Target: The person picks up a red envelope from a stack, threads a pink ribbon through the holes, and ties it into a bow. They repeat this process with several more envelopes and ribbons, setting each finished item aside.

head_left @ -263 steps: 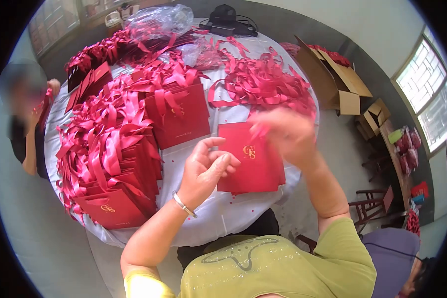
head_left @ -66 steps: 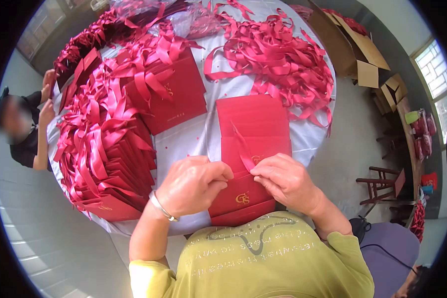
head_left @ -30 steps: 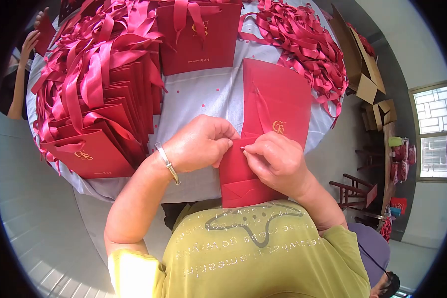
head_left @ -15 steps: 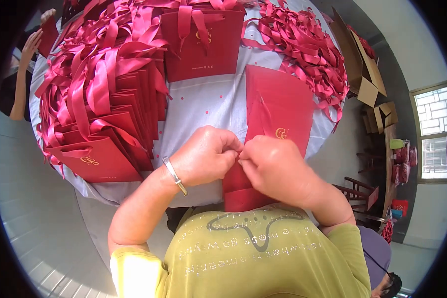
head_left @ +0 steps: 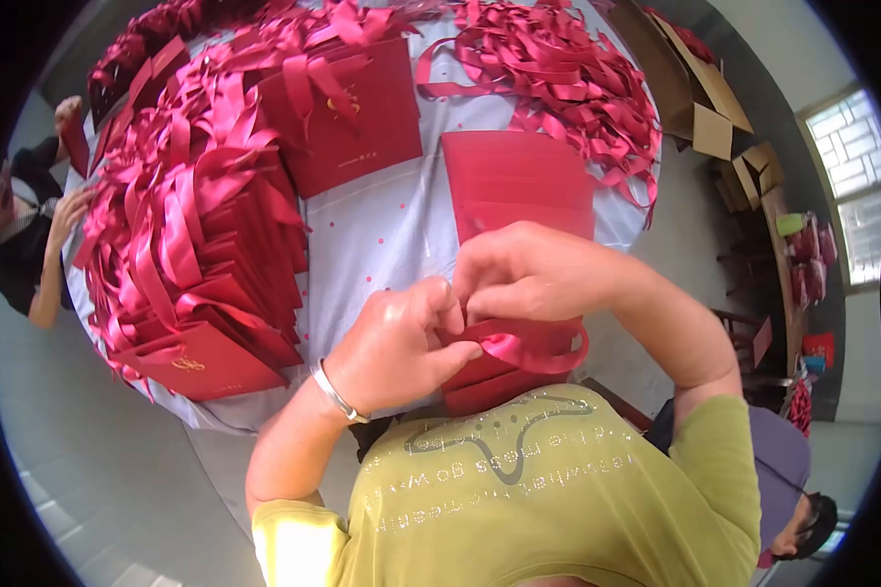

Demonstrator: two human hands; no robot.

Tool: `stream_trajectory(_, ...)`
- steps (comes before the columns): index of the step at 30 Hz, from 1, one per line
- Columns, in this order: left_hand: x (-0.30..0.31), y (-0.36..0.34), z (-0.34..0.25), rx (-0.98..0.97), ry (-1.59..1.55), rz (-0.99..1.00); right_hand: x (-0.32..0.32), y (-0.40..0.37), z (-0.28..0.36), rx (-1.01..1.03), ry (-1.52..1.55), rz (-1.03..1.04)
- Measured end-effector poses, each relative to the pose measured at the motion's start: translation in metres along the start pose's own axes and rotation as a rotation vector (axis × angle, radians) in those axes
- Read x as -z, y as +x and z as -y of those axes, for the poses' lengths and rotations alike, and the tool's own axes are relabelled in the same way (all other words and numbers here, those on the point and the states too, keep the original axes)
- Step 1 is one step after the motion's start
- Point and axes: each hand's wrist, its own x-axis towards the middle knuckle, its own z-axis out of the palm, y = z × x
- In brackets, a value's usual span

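Note:
A red paper bag (head_left: pixel 489 389) lies at the table's front edge, against my body, under both hands. Across it curves a pink satin ribbon (head_left: pixel 543 354), forming a loop on the right. My left hand (head_left: pixel 401 338) has curled fingers, and its thumb reaches out against the ribbon's left end. Above the ribbon, my right hand (head_left: pixel 533 274) is bent down with its fingers pinched together beside my left fingertips. What lies between the fingers of either hand is hidden. Just beyond, a stack of flat red bags (head_left: pixel 519 181) rests on the cloth.
Rows of red bags with ribbon handles (head_left: pixel 206 254) crowd the left, and another bag (head_left: pixel 352 122) stands behind. Loose ribbons (head_left: pixel 558 78) heap at the back right of the white tablecloth (head_left: pixel 362 235). Another person's hand (head_left: pixel 73 207) is at far left; cardboard boxes (head_left: pixel 712 132) sit right.
A ribbon loop now shows over the bag, below my hands. My right hand has turned with the wrist raised, and my left thumb has stretched out. The view has shifted slightly.

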Motion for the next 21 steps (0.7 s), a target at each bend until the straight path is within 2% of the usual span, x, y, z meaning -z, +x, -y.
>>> stream_trajectory(1, -0.002, 0.000, -0.001, -0.106, 0.055, -0.043, 0.001, 0.003, 0.003, -0.040, -0.029, 0.084)
stream_trajectory(3, -0.005, -0.002, -0.003, -0.146, 0.116, -0.047, 0.001, 0.012, 0.004, -0.011, -0.145, 0.142)
stream_trajectory(4, -0.007, -0.002, -0.005, -0.177, 0.160, -0.075, 0.002, 0.016, -0.003, 0.011, -0.077, 0.178)
stream_trajectory(6, -0.008, -0.001, -0.009, -0.289, 0.215, -0.061, 0.012, 0.020, 0.009, -0.232, -0.059, 0.285)
stream_trajectory(8, -0.008, -0.001, -0.011, -0.390, 0.309, -0.049, 0.013, 0.017, 0.014, -0.283, 0.007, 0.270)
stream_trajectory(9, -0.008, 0.000, -0.008, -0.431, 0.257, -0.002, 0.012, 0.016, 0.012, -0.278, 0.039, 0.288)
stream_trajectory(14, -0.012, 0.003, -0.005, -0.422, 0.286, 0.068, 0.010, 0.012, 0.006, -0.278, 0.022, 0.328)
stream_trajectory(17, -0.008, 0.001, -0.005, -0.376, 0.295, 0.099, 0.006, 0.012, 0.004, -0.255, 0.018, 0.277)
stream_trajectory(19, -0.008, 0.002, -0.007, -0.340, 0.292, 0.118, 0.005, 0.012, 0.001, -0.320, 0.104, 0.209)
stream_trajectory(21, -0.013, 0.002, -0.013, -0.312, 0.390, 0.070, 0.001, 0.013, -0.005, -0.323, 0.156, 0.154)
